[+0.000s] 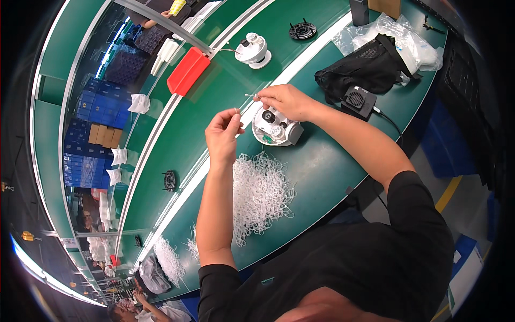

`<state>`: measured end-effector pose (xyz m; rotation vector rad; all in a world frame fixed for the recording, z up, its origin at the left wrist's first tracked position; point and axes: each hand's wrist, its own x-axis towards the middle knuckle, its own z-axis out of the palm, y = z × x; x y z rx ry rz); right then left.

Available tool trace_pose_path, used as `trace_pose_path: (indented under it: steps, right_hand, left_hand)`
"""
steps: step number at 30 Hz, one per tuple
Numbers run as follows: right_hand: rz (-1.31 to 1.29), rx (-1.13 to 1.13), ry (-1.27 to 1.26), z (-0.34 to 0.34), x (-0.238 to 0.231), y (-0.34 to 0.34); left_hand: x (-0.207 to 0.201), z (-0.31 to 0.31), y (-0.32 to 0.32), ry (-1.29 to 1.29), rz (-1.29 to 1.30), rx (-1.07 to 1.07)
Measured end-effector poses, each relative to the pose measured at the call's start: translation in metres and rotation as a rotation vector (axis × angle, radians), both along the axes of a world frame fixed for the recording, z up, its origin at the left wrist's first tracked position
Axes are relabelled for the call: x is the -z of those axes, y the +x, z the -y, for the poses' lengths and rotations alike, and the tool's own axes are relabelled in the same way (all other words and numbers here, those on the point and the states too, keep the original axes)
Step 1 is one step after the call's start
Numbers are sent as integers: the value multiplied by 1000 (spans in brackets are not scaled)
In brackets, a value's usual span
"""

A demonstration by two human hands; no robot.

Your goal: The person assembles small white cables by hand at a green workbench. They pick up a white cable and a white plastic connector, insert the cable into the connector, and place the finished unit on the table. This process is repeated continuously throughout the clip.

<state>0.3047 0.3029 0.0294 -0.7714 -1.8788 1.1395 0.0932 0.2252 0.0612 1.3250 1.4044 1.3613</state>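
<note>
I see left hand (224,130) and right hand (285,100) each pinching end of thin white tie (248,104), stretched taut above white camera unit (276,127); tie pile (260,196) near for reach

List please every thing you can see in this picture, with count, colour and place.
white plastic ties pile: one, white, bench, below the hands
smaller tie piles: two, white, lower left
white device: one, under right hand
second white device: one, on belt
red bin: one, belt edge
black mesh bag: one, upper right
small black fan box: one, beside bag
black discs: two, on belt
left hand: pinching a tie
right hand: pinching a tie
</note>
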Motion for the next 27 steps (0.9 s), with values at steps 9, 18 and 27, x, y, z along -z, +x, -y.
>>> trace_pose_path:
  steps: [9, 18, 27]
  right_hand:
    - [11, 4, 20, 0, 5, -2]
    - [0, -24, 21, 4, 0, 0]
    - [-118, -58, -16, 2, 5, 3]
  left_hand:
    - [3, -18, 15, 151, 170, 35]
    - [10, -23, 18, 78, 93, 114]
    - [7, -24, 24, -34, -109, 94]
